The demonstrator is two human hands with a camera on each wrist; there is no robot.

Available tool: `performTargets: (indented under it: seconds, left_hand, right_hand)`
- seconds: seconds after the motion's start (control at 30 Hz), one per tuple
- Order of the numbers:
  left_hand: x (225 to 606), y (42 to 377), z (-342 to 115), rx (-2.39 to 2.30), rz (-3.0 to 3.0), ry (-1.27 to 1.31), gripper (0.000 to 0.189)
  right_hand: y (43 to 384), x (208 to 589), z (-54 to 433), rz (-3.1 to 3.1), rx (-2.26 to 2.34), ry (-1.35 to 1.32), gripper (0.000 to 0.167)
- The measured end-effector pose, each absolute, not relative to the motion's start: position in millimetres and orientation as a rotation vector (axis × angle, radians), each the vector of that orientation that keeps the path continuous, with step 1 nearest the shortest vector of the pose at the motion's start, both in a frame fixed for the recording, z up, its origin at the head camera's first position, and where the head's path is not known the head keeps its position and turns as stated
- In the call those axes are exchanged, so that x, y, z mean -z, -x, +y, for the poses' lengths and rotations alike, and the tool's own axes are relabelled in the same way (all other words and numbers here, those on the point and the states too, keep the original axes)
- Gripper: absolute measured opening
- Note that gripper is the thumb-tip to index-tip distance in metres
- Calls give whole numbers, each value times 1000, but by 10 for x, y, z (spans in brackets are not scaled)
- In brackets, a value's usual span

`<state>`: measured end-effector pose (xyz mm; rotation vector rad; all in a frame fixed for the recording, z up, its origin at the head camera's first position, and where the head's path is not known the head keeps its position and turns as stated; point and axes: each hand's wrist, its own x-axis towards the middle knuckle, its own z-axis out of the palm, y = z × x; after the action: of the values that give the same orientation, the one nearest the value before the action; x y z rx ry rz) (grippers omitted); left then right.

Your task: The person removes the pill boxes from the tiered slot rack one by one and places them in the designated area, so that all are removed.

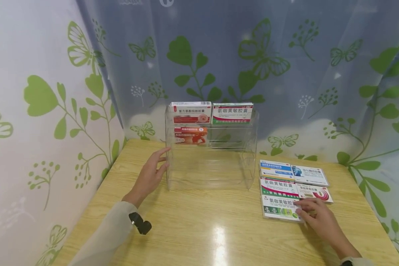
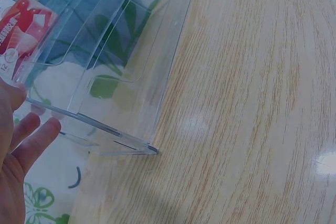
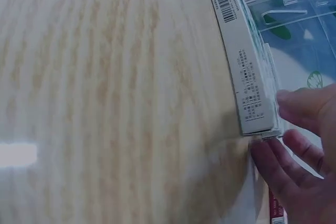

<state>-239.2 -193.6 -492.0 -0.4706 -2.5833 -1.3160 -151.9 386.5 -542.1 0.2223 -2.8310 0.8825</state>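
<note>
A clear acrylic display rack (image 1: 212, 184) stands on the table, with medicine boxes on its upper tiers. My left hand (image 1: 149, 175) is at the rack's left side, fingertips right at the panel and the fingers loosely extended. To the right, a white medicine box with a green strip (image 1: 279, 210) lies flat at the front of a group of boxes. My right hand (image 1: 319, 218) touches this box at its right end, thumb and fingertips over the edge. In the right wrist view, the barcoded side of the white box (image 3: 236, 51) shows, with the right fingers (image 3: 278, 169) at its end.
The rack's top tier holds a red-and-white box (image 1: 191, 112) and a green-and-red box (image 1: 232, 113); an orange-red box (image 1: 190, 136) sits below. Beside the front box lie a blue-and-white box (image 1: 276, 169), a red-and-green box (image 1: 279, 187) and others. Patterned curtains (image 1: 199, 55) enclose the wooden table (image 1: 186, 229).
</note>
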Motion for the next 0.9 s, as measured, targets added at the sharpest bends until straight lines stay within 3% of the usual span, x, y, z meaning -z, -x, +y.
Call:
performTargets:
  seconds: [0.23, 0.57, 0.9]
  left_hand:
    - [4920, 2391, -1931, 1314, -2573, 458, 58]
    - [4932, 2379, -1943, 1330, -2573, 452, 58]
    - [4906, 2386, -1938, 1332, -2578, 469, 58]
  right_hand:
    - [1821, 5005, 3634, -2721, -901, -207, 31]
    - [2531, 4181, 2668, -2624, -1029, -466, 36]
    - [2957, 3868, 1870, -2581, -1274, -624, 38]
